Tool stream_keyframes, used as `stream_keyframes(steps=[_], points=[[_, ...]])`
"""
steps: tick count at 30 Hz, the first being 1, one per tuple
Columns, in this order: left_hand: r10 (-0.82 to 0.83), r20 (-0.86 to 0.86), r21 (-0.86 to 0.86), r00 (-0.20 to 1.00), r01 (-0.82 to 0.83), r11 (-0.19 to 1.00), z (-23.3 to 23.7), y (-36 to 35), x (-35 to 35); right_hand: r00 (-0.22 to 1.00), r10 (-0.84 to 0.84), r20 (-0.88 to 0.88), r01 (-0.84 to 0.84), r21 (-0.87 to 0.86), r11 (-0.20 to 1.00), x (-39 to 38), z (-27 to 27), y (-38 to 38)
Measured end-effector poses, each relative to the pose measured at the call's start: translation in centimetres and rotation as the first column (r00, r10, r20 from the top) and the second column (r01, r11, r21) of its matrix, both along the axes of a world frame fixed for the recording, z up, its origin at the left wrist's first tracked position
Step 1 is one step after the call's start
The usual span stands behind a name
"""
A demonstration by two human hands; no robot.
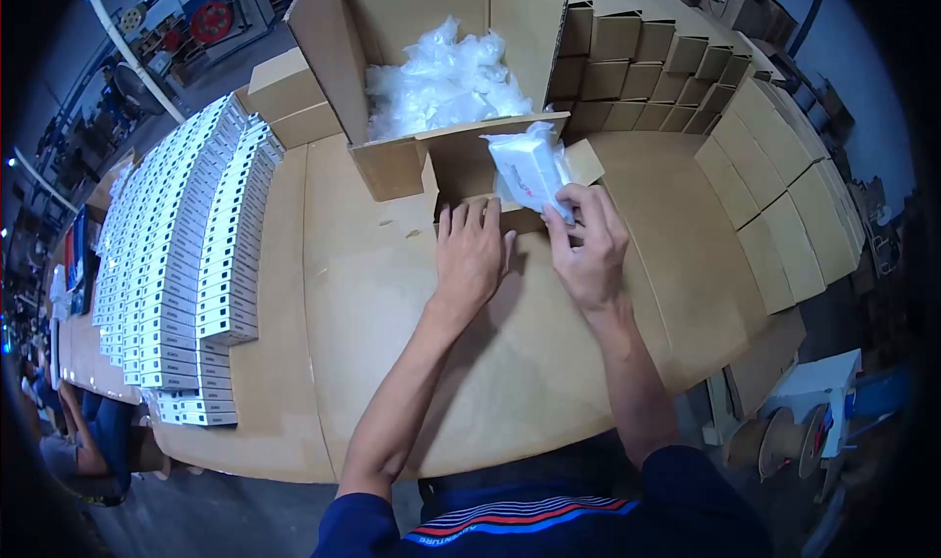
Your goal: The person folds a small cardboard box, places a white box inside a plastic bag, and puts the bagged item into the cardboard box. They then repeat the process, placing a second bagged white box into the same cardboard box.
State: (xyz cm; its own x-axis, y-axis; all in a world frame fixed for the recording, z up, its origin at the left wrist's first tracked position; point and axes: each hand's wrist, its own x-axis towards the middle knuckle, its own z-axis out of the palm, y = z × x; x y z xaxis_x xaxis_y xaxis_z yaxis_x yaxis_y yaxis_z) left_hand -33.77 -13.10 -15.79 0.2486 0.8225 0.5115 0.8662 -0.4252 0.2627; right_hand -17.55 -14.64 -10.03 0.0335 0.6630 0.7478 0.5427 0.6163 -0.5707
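My right hand [593, 244] pinches the lower corner of a white packet in a clear plastic bag [529, 171], tilted above a small open cardboard box [461, 166]. With its fingers hooked over the near wall of that box, my left hand [470, 259] grips it from the front; the thumb points to the right. Behind the small box stands a large open carton [392, 171], with a heap of similar clear plastic bags [446, 77] inside. The contents of the small box are mostly hidden by the packet and my hands.
Long stacks of small white boxes [176, 234] line the left of the cardboard-covered table [421, 391]. Closed brown boxes [774, 185] are stacked at the right, and rows of brown cartons [637, 68] at the back. A person [88, 440] sits at far left.
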Motion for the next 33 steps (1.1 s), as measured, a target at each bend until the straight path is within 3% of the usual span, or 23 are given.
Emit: stream_keyframes(steps=[4, 10, 19, 22, 29, 33], points=[[-0.108, 0.149, 0.029, 0.983, 0.105, 0.994, -0.6, -0.1, -0.7, 0.992, 0.002, 0.129, -0.006, 0.027, 1.000, -0.7, -1.1, 1.7], [-0.229, 0.077, 0.066, 0.970, 0.224, 0.972, -0.8, -0.4, -2.1, 0.984, -0.008, 0.178, 0.019, -0.061, 0.998, -1.4, -3.1, 3.3], [-0.260, 0.063, 0.029, 0.963, 0.259, 0.965, -1.5, -0.2, -3.0, 0.894, -0.164, 0.416, 0.242, -0.142, 0.960, -3.6, -3.9, 5.4], [-0.262, 0.038, 0.022, 0.964, 0.261, 0.965, -1.6, -0.2, -3.2, 0.861, -0.191, 0.472, 0.336, -0.243, 0.910, -4.2, -4.4, 5.7], [-0.190, -0.093, -0.004, 0.977, 0.190, 0.982, -0.7, -2.0, -3.8, 0.841, -0.151, 0.519, 0.354, -0.318, 0.880, -4.1, -3.2, 3.6], [-0.175, 0.008, -0.012, 0.985, 0.175, 0.984, 0.5, -5.9, -5.5, 0.840, -0.118, 0.529, 0.348, -0.359, 0.866, -3.7, -4.3, 2.1]])
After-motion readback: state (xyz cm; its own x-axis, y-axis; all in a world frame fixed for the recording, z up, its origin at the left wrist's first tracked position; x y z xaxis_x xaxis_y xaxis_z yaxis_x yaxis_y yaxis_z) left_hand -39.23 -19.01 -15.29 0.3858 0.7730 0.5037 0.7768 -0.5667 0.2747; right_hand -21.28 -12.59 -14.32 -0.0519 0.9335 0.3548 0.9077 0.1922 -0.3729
